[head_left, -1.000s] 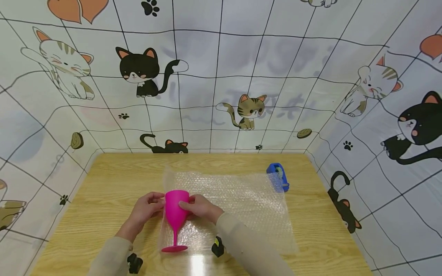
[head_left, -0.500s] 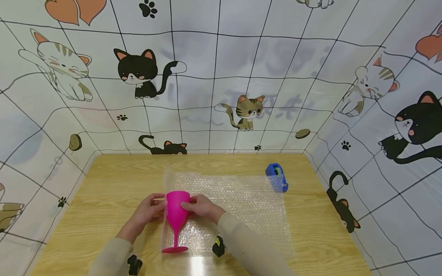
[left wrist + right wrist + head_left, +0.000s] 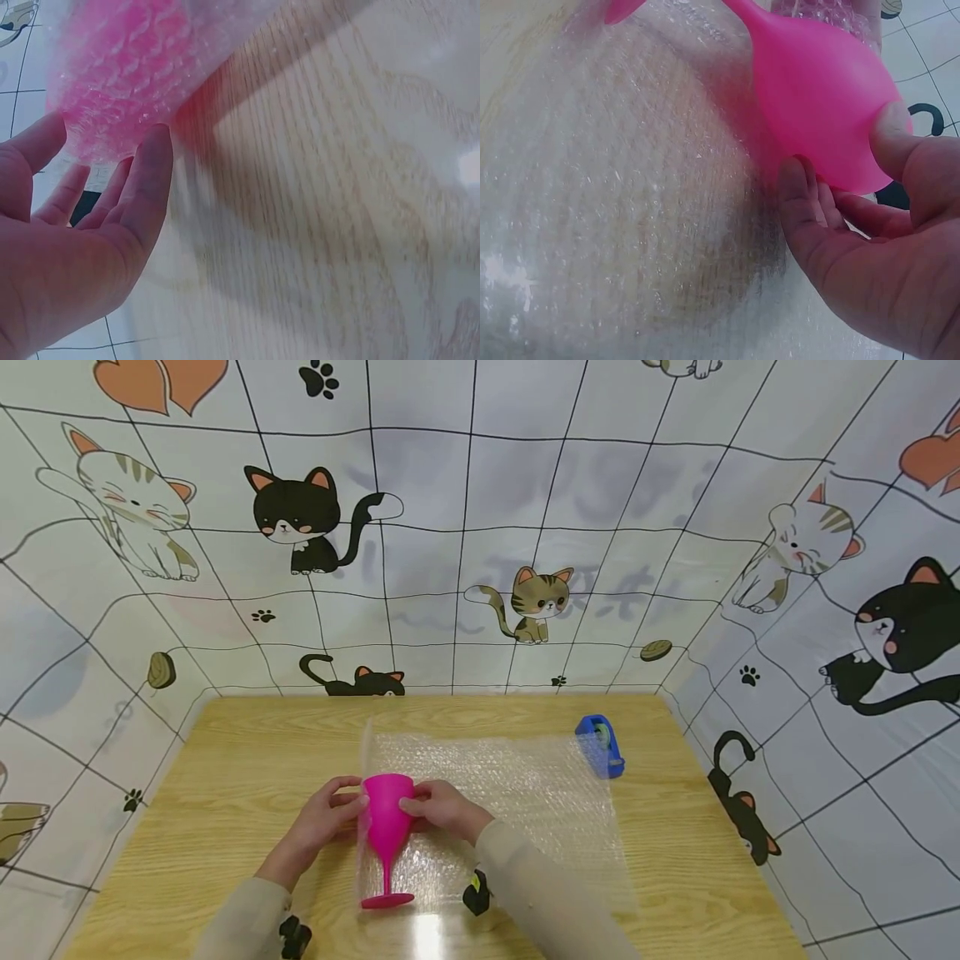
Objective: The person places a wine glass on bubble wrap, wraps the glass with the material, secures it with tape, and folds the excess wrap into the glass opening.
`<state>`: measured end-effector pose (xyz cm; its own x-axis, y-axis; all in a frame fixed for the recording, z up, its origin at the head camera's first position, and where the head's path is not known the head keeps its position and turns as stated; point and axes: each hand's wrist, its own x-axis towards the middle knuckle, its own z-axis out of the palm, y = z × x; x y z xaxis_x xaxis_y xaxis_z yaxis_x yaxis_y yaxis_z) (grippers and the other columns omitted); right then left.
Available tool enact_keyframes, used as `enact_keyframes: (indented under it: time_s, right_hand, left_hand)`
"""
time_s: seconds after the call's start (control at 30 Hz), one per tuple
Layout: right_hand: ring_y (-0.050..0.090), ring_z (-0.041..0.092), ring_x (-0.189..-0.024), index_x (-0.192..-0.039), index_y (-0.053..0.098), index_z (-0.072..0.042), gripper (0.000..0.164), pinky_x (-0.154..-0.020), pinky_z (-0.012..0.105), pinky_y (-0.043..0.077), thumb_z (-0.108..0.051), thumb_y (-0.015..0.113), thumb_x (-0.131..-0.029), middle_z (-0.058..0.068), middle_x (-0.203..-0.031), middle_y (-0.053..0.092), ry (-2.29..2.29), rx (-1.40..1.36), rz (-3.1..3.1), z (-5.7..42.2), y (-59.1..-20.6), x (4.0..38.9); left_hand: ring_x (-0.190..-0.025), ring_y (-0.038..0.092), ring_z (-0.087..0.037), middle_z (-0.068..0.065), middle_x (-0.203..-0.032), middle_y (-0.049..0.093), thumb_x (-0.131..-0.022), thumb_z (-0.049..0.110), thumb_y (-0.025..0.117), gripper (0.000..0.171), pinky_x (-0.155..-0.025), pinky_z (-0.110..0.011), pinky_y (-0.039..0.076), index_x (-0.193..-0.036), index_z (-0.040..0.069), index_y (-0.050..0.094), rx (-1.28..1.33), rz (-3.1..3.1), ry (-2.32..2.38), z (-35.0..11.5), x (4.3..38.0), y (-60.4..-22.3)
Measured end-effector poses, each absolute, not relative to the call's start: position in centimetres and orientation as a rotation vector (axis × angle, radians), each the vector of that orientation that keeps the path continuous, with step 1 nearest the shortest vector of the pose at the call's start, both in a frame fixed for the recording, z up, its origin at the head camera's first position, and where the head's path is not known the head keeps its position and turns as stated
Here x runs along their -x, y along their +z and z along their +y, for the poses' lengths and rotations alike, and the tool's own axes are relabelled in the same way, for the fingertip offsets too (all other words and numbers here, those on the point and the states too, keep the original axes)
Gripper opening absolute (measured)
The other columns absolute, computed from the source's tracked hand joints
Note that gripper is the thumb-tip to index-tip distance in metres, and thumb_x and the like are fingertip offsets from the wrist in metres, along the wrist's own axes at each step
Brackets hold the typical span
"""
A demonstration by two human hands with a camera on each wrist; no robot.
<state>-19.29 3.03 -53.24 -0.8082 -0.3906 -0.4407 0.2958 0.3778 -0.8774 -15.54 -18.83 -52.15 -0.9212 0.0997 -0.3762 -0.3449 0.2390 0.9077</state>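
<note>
A bright pink goblet (image 3: 387,822) lies on its side over the left part of a bubble wrap sheet (image 3: 517,802), its foot towards the person. My right hand (image 3: 450,810) holds the bowl, thumb on top and fingers beneath, as the right wrist view shows on the goblet (image 3: 825,97). At the left edge, my left hand (image 3: 326,814) holds the bubble wrap up against the bowl. In the left wrist view, bubble wrap (image 3: 120,82) covers the bowl's side, and the left hand's thumb and fingers (image 3: 150,180) curve around that covered part.
A blue tape dispenser (image 3: 600,745) stands at the back right, overlapped by the far right corner of the wrap. The wood-grain table (image 3: 697,877) reaches back to a wall covering (image 3: 435,560) printed with cats. Each wrist carries a small black device (image 3: 476,893).
The goblet has shifted slightly right, both hands moving with it. The wrap's left edge has come up closer along the bowl and stem. The tape dispenser stays put.
</note>
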Motion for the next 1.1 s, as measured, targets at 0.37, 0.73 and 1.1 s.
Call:
enact_keyframes:
  time_s: [0.37, 0.73, 1.1]
  right_hand:
    - [0.068, 0.025, -0.096, -0.119, 0.056, 0.004, 0.04, -0.092, 0.042, 0.055, -0.021, 0.068, -0.091, 0.014, -0.105, 0.069, -1.46, 0.068, 2.085, 3.8, -52.8, 19.4]
    - [0.072, 0.022, -0.085, -0.118, 0.064, 0.004, 0.045, -0.083, 0.038, 0.058, -0.032, 0.068, -0.09, 0.011, -0.097, 0.072, -1.421, 0.034, 2.14, 3.3, -51.8, 19.3]
    - [0.07, 0.016, -0.08, -0.112, 0.068, 0.0, 0.052, -0.081, 0.036, 0.058, -0.046, 0.069, -0.087, 0.007, -0.092, 0.072, -1.406, 0.035, 2.192, 3.4, -51.7, 18.9]
  left_hand:
    - [-0.103, 0.066, -0.028, -0.029, -0.134, 0.05, -0.094, 0.025, 0.065, 0.054, -0.085, -0.046, 0.058, -0.139, 0.005, 0.042, 0.217, 2.258, 1.691, -17.8, 15.5, -51.5]
    - [-0.117, 0.059, -0.04, -0.03, -0.136, 0.047, -0.093, 0.028, 0.066, 0.072, -0.086, -0.045, 0.058, -0.145, -0.006, 0.03, 0.237, 2.312, 1.653, -17.3, 15.5, -51.6]
    - [-0.115, 0.062, -0.036, -0.024, -0.133, 0.052, -0.091, 0.031, 0.069, 0.056, -0.083, -0.039, 0.059, -0.131, -0.001, 0.047, 0.241, 2.372, 1.654, -16.8, 15.1, -51.4]
